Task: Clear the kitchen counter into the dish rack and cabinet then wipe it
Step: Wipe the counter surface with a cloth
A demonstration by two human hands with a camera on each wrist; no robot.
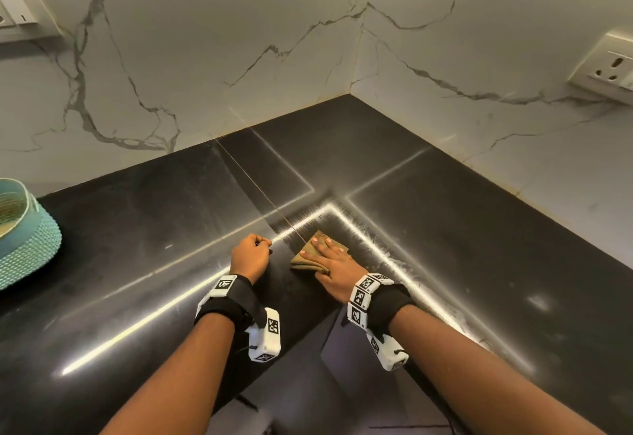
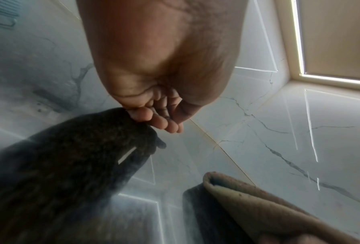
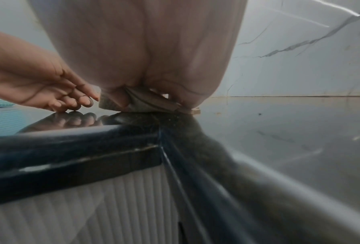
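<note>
On the glossy black counter (image 1: 445, 215), near its inner front corner, lies a folded tan cloth (image 1: 317, 238). My right hand (image 1: 329, 258) lies flat on the cloth with its fingers straight, pressing it down. The right wrist view shows the cloth (image 3: 112, 103) squeezed under that palm (image 3: 143, 57). Just left of the cloth, my left hand (image 1: 253, 251) rests on the counter, its fingers loosely curled and holding nothing. In the left wrist view those fingertips (image 2: 154, 122) touch the surface, with the cloth's (image 2: 258, 206) folded edge nearby.
A teal woven basket (image 1: 27, 239) stands at the counter's far left edge. Marble walls meet in a corner behind the counter, with a socket (image 1: 613, 71) on the right wall and a switch plate (image 1: 17, 13) at upper left. The counter's front edge (image 3: 70, 143) runs just below my wrists.
</note>
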